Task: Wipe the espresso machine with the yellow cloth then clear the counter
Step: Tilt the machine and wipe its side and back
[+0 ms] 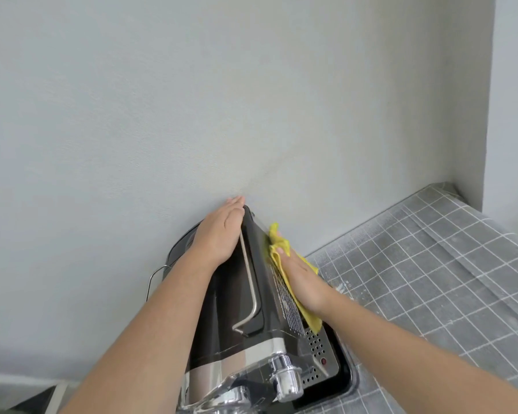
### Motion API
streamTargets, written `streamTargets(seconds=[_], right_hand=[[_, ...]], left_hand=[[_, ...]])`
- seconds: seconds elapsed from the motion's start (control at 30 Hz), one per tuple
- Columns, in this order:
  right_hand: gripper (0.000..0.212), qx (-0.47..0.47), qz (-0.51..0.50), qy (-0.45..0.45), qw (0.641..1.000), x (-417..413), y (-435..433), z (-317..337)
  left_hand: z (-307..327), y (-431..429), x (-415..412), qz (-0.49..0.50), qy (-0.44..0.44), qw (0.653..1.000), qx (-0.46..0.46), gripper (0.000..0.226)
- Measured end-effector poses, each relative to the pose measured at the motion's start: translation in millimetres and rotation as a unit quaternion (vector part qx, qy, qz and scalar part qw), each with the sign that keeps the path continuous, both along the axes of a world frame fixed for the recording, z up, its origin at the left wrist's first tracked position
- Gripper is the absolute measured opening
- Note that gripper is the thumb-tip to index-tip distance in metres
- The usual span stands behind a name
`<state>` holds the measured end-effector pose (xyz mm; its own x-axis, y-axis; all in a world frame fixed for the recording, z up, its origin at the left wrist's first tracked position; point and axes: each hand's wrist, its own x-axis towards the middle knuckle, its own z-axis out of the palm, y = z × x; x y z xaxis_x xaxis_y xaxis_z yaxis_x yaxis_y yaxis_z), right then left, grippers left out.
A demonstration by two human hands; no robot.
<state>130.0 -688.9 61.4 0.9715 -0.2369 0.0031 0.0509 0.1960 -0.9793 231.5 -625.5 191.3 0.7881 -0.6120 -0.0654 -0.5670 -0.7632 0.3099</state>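
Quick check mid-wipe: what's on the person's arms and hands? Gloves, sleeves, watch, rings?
Nothing worn that shows. The left hand and right hand are bare, with no gloves and no rings in view. The left forearm and right forearm are bare too, right down to the frame edge: no sleeves, watch or bands in view.

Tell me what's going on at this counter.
A person is wiping the espresso machine. The right hand presses the yellow cloth flat against the machine's right side, while the left hand rests open on its top near the wall. The machine stands on the grey tiled counter.
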Motion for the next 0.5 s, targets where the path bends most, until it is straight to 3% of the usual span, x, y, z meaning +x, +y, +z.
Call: streamTargets(seconds=[0.1, 0.3, 0.43, 0.5], right_hand=[[0.052, 0.002, -0.005, 0.023, 1.0, -36, 17, -23], [0.052, -0.004, 0.008, -0.083, 0.997, -5, 9, 25], [0.053, 0.029, 0.003, 0.047, 0.998, -2, 1, -18], [0.052, 0.025, -0.006, 0.033, 0.999, -23, 14, -32]], left_hand=[[-1, 2, 1, -0.009, -0.009, 1.0, 0.009, 0.045], [-1, 0, 3, -0.006, -0.011, 1.0, 0.005, 0.045], [-2, 2, 3, -0.004, -0.007, 1.0, 0.006, 0.046], [-3, 3, 5, -0.006, -0.003, 1.0, 0.007, 0.047]])
